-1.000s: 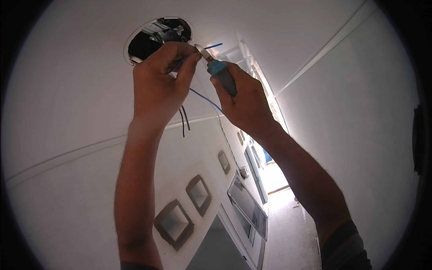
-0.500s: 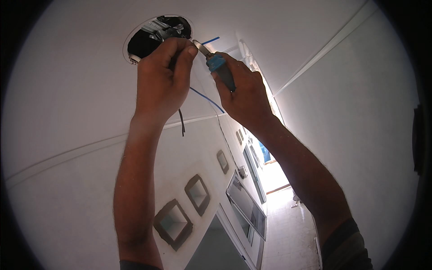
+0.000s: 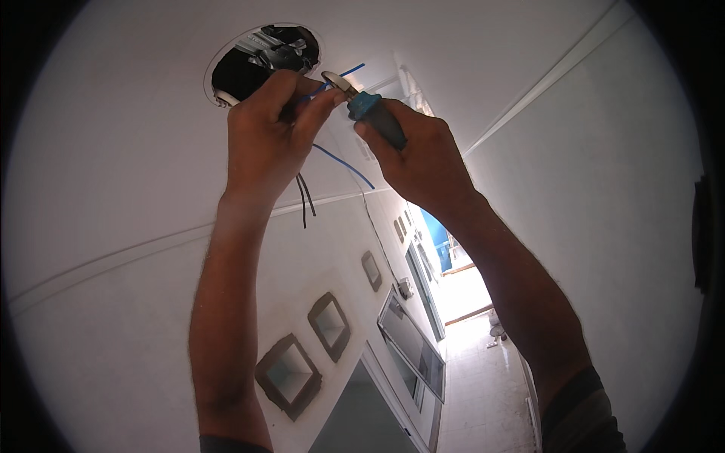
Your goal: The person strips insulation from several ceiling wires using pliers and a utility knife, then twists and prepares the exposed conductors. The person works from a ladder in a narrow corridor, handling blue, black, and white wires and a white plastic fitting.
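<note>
The left hand (image 3: 264,128) pinches a blue wire (image 3: 353,69) between thumb and fingers as the right hand (image 3: 427,155), closed around a blue-and-dark handle (image 3: 366,106), holds a metal blade (image 3: 336,80) across it. The left thumb has just shifted bladeward, uncovering wire and apparently clearing working room, beside a round ceiling opening (image 3: 232,75).

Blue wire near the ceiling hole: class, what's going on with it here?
A person's left hand pinches a blue wire near a round ceiling hole. The right hand grips a teal-and-dark-handled tool, its metal head at the wire. Another blue length and two dark wires hang lower down.
</note>
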A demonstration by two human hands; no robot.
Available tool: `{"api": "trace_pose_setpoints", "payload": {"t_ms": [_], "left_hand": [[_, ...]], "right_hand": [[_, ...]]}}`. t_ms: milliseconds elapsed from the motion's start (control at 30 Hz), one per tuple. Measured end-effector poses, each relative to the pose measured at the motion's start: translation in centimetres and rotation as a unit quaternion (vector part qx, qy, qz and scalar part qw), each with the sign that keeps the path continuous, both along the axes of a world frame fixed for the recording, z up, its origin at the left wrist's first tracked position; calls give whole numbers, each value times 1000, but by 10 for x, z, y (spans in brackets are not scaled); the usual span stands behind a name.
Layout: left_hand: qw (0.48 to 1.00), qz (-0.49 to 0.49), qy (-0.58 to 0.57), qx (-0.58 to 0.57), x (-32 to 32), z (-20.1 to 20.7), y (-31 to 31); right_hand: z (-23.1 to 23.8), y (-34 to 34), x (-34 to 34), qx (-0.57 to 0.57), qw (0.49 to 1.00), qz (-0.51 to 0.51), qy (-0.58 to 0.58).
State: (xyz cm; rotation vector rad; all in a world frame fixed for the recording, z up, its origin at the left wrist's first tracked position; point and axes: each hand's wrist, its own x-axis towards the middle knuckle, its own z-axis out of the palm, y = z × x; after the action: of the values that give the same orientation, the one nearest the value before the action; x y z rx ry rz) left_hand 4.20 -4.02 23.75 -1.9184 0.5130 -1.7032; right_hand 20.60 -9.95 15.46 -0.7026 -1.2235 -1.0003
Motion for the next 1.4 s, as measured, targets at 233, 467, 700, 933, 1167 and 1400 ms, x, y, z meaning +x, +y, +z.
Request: {"api": "trace_pose_setpoints", "payload": {"t_ms": [233,467,700,933,1167,1400], "left_hand": [[998,-48,23,-34,-1,-1,2],[998,-51,-12,23,5,-3,10],[998,-50,3,37,3,0,14],[998,-21,21,51,-3,0,10],[999,-25,31,10,-7,3,16],[999,-31,17,-16,-2,1,14]], "right_hand": [[-4,-17,-11,-67,997,-17,23],[-9,-24,-25,-128,989,-21,65],[-7,-12,-23,-128,990,-8,63],[-6,-2,-12,-55,998,-27,24],[-5,-8,-14,-66,997,-35,17],[-6,-12,-12,-63,997,-48,23]]}}
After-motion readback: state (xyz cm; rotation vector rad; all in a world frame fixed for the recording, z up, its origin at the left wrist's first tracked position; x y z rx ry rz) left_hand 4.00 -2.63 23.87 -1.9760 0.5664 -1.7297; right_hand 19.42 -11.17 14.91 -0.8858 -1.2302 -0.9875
